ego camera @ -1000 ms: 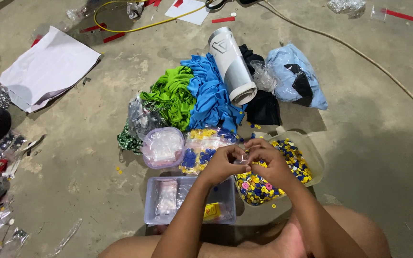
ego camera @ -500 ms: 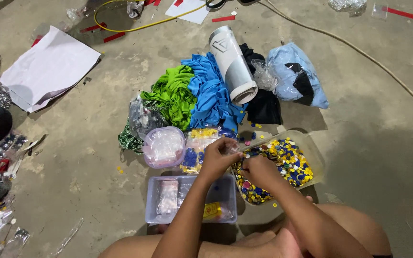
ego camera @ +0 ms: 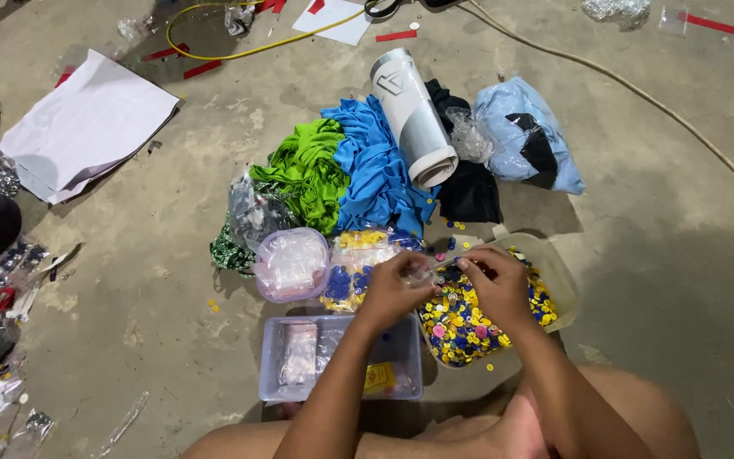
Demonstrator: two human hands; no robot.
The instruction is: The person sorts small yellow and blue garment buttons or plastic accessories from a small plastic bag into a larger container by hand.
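Observation:
My left hand (ego camera: 394, 287) and my right hand (ego camera: 493, 279) meet above a clear plastic tub (ego camera: 559, 274) filled with yellow, blue and pink buttons (ego camera: 462, 326). Between the fingertips of both hands is a small clear plastic bag (ego camera: 424, 274). A bag of blue and yellow buttons (ego camera: 352, 270) lies just left of my left hand. A round clear container (ego camera: 291, 263) of small plastic bags sits further left. Under my left forearm stands a rectangular clear box (ego camera: 301, 359) with packets inside.
Green cloth (ego camera: 306, 170), blue cloth (ego camera: 375, 170), a white roll (ego camera: 413, 115), black cloth (ego camera: 469, 191) and a light blue bag (ego camera: 524, 136) are piled beyond the tubs on the concrete floor. White paper sheets (ego camera: 87, 123) lie at left, a yellow cable (ego camera: 239, 51) at the top.
Both hands have shifted slightly left and lower over the button tub, staying together on the small bag.

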